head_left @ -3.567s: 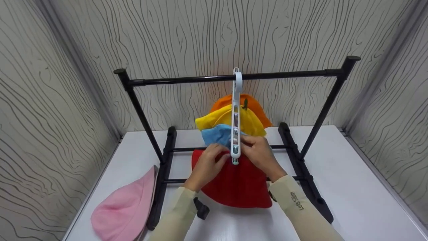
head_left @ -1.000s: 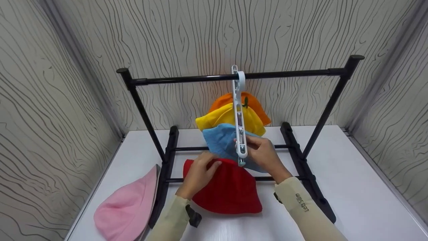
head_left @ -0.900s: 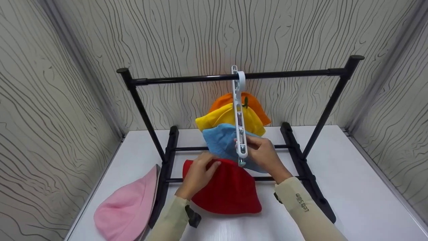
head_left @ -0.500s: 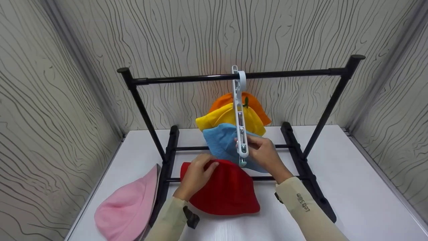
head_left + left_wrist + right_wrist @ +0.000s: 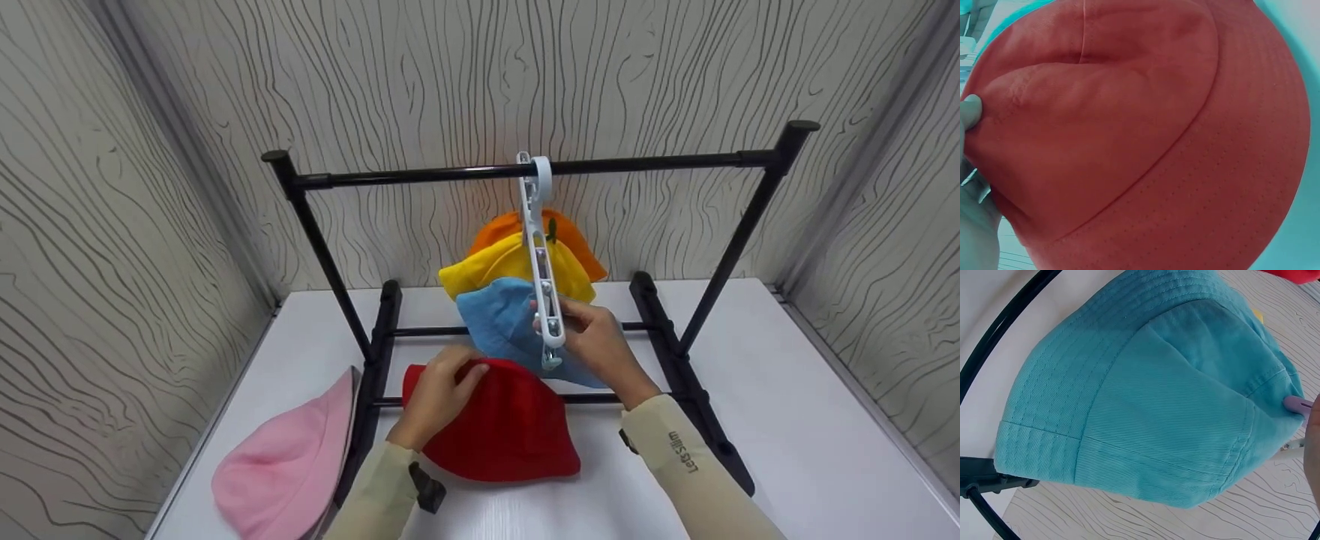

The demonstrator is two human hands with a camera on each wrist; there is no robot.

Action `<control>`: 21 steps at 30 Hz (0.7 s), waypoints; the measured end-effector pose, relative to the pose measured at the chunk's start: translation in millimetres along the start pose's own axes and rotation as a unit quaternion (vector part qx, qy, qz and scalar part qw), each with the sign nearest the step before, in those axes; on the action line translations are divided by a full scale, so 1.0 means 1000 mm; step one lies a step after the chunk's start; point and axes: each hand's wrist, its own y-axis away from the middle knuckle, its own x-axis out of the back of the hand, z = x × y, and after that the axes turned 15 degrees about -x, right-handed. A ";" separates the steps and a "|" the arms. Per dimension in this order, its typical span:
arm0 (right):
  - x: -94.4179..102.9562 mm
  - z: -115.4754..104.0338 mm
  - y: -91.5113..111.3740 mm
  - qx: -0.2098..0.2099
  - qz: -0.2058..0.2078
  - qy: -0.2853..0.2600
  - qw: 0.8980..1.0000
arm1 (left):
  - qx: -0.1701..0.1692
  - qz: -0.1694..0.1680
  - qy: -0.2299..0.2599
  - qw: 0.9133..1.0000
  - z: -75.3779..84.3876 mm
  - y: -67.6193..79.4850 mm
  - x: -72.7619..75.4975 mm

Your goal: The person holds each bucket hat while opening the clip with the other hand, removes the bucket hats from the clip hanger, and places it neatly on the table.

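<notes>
My left hand (image 5: 436, 394) pinches the crown of a red bucket hat (image 5: 514, 427), thumb in front, just above the white table. In the left wrist view the red hat (image 5: 1129, 124) fills most of the picture, with a thumb on its crown. My right hand (image 5: 600, 345) holds the lower part of a white multi-clip hanger (image 5: 541, 274), fingertips showing on its left side. A light blue bucket hat (image 5: 499, 319) hangs behind that hand. In the right wrist view a lilac clip (image 5: 1297, 405) bites the blue hat's crown (image 5: 1168, 399). A pale clip (image 5: 551, 360) dangles at the hanger's near end.
The hanger hooks over the top bar (image 5: 645, 164) of a black rack. Yellow (image 5: 487, 266) and orange (image 5: 581, 240) hats hang farther back. A pink bucket hat (image 5: 285, 457) lies at the left, against the rack's left foot (image 5: 367, 405). Patterned walls enclose three sides.
The red hat has come down and left, away from the hanger, in my left hand. My right hand stays at the hanger, whose near end has swung right. More of the blue hat shows.
</notes>
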 end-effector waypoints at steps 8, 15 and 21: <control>0.002 0.000 0.001 0.002 0.002 -0.003 1.000 | 0.014 -0.009 0.012 1.000 -0.002 0.001 -0.002; 0.005 0.001 0.002 0.001 0.009 0.004 1.000 | -0.008 -0.001 0.008 1.000 -0.005 0.001 -0.002; 0.004 0.001 0.003 0.013 0.027 0.035 0.999 | -0.009 -0.002 0.013 1.000 -0.005 0.001 -0.003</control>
